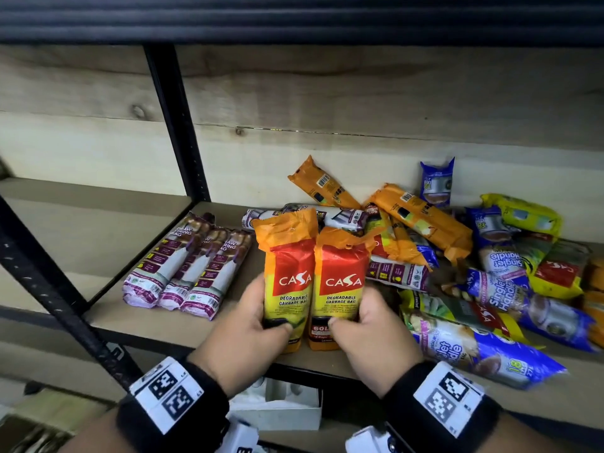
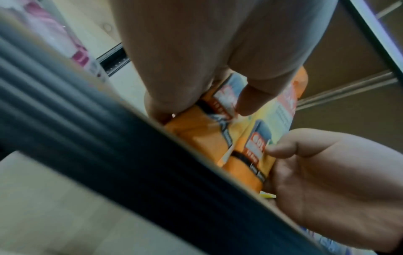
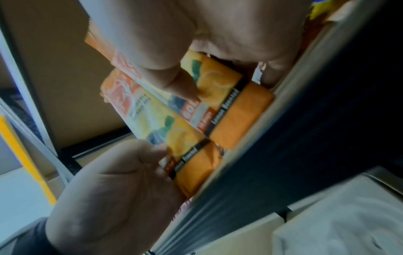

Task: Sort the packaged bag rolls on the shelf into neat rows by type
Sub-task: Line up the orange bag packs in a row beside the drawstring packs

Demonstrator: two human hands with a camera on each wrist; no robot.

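Your left hand (image 1: 250,317) and right hand (image 1: 369,322) each grip one orange pack (image 1: 289,276), side by side, long ends pointing back, just right of the purple row (image 1: 186,266) on the shelf (image 1: 137,308).

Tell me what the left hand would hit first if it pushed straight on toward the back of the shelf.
Probably the white-and-purple roll lying crosswise just behind the orange pack that the left hand holds; depth is uncertain.

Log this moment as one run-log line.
stage: aligning orange row | left hand: grips left orange Casa pack | right hand: grips right orange Casa pack | purple drawstring packs: rowed | mixed pile: unsorted
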